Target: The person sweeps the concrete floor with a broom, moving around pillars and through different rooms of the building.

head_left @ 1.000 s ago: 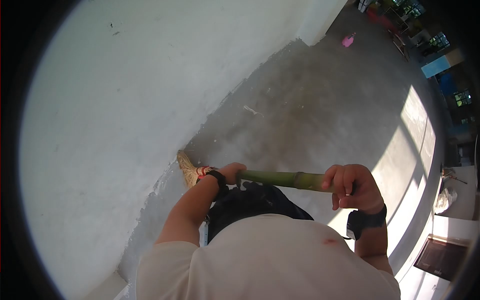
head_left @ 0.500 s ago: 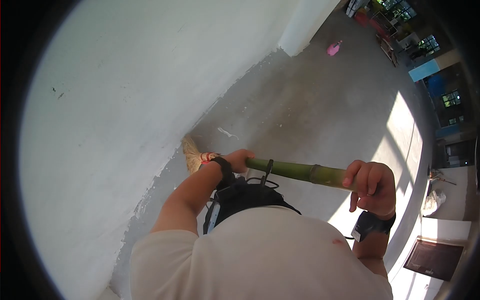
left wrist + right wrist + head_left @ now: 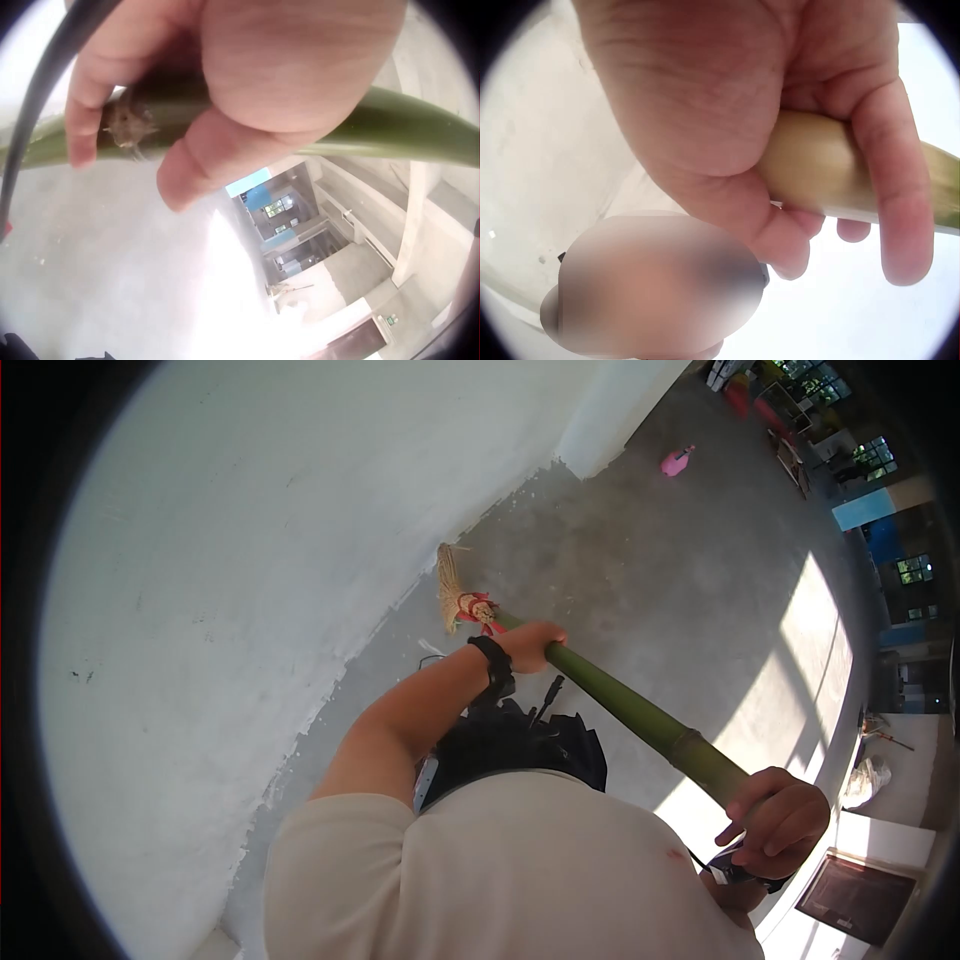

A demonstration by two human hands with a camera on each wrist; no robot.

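A straw broom with a thick green bamboo handle (image 3: 640, 710) slants across the front of the person's body. Its bristles (image 3: 448, 588) are at the foot of the wall, and a red binding (image 3: 475, 607) joins them to the pole. Low on the handle, just above that binding, the left hand (image 3: 530, 645) grips the bamboo. The right hand (image 3: 785, 822) holds the upper end with curled fingers. Seen from the left wrist, thumb and fingers go round the pole (image 3: 412, 127) near a knobbly node (image 3: 129, 124). A paler stretch of bamboo (image 3: 817, 161) lies in the right palm in the right wrist view.
A whitewashed wall (image 3: 260, 560) runs along the left, meeting the grey concrete floor (image 3: 680, 580) at a ragged paint line. Farther off on the floor is a pink object (image 3: 676, 461). A sunlit patch (image 3: 790, 660) lies to the right, near a white bundle (image 3: 866, 782).
The broom head has swung forward along the wall, away from the body. The left hand has moved forward and right with it, while the right hand has dropped back, so the handle slants more steeply.
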